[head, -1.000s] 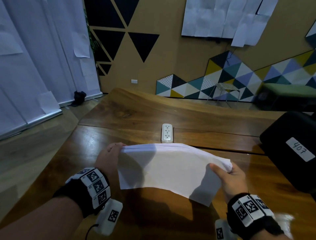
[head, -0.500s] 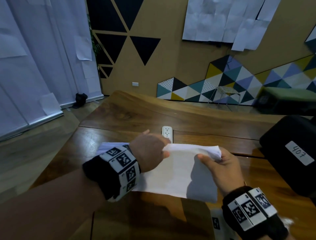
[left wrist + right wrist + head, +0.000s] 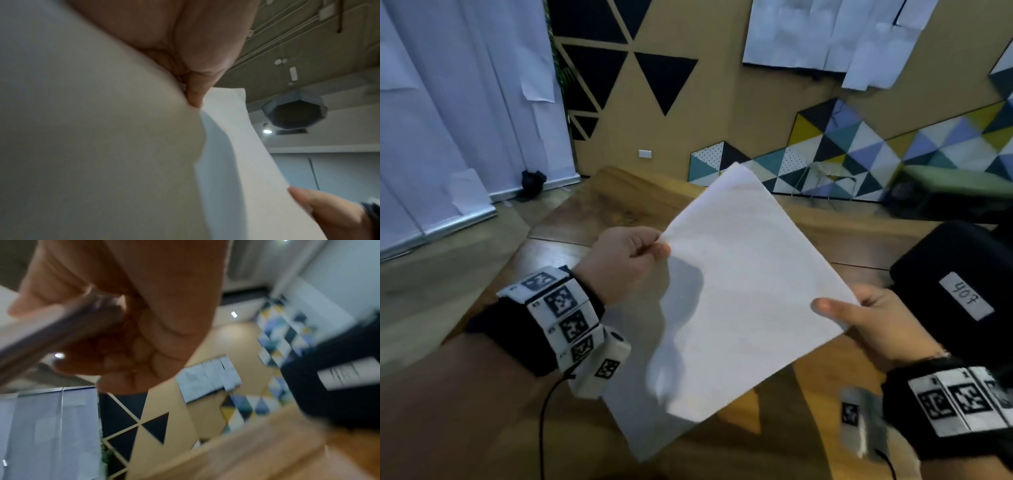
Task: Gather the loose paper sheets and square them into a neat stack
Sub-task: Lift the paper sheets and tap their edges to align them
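Note:
A stack of white paper sheets (image 3: 739, 291) is held tilted up in the air above the wooden table (image 3: 571, 226), one corner pointing away from me. My left hand (image 3: 650, 248) pinches the left corner of the sheets, fingers curled. My right hand (image 3: 859, 315) grips the right edge, thumb on top and fingers underneath. The left wrist view shows the paper (image 3: 230, 146) from below with my left hand (image 3: 195, 97) pinched on it. In the blurred right wrist view the sheets' edge (image 3: 51, 331) sits between thumb and fingers of my right hand (image 3: 102, 318).
A black case (image 3: 955, 291) with a white label reading 407 sits on the table at the right, close to my right hand. White curtains hang at the left, and a wall with triangle panels and pinned papers stands behind the table.
The sheets rose from lying low over the table to a raised, tilted diamond. My left hand shifted from the middle of the far edge to the left corner; my right moved right and down.

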Action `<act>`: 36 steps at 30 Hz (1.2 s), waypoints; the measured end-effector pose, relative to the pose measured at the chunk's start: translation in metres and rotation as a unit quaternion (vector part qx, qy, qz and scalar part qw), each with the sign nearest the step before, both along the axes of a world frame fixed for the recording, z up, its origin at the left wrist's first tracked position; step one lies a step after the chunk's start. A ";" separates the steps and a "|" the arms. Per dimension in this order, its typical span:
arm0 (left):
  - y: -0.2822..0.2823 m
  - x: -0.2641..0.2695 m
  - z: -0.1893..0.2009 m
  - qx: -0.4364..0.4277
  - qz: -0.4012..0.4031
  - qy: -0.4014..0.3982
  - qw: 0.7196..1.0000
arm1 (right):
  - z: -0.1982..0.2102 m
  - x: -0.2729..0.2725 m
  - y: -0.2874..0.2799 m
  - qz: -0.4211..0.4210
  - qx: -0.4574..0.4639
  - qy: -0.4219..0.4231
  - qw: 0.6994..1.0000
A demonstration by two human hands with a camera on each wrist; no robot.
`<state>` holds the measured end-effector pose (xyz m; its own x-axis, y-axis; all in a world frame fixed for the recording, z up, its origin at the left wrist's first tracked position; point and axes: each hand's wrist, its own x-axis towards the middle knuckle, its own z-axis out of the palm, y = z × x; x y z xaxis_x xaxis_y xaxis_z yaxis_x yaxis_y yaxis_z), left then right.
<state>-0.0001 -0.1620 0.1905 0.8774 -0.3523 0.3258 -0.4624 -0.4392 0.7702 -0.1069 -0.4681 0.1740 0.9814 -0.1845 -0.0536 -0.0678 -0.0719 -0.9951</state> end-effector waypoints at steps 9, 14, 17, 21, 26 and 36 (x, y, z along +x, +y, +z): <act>-0.014 -0.032 -0.038 -0.126 0.167 0.036 0.977 | -0.028 0.003 0.086 -0.129 0.099 -0.183 0.970; -0.017 -0.053 -0.071 -0.103 0.181 -0.047 0.977 | -0.050 0.002 0.102 -0.170 -0.027 -0.153 0.973; -0.011 -0.052 -0.092 -0.099 0.176 -0.035 0.979 | -0.059 0.005 0.100 -0.150 -0.070 -0.122 0.979; -0.008 -0.054 -0.102 -0.083 0.168 -0.028 0.982 | -0.065 0.005 0.096 -0.146 -0.090 -0.124 0.977; -0.003 -0.049 -0.102 -0.064 0.152 -0.011 0.986 | -0.068 0.001 0.093 -0.153 -0.077 -0.151 0.974; -0.002 -0.053 -0.105 -0.059 0.150 0.031 0.986 | -0.062 0.007 0.085 -0.186 -0.075 -0.200 0.959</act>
<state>-0.0534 -0.1642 0.0853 0.9559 -0.0361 0.2916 -0.2755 -0.4551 0.8468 -0.1000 -0.3835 0.1119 0.7826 -0.5023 0.3677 0.2675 -0.2619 -0.9273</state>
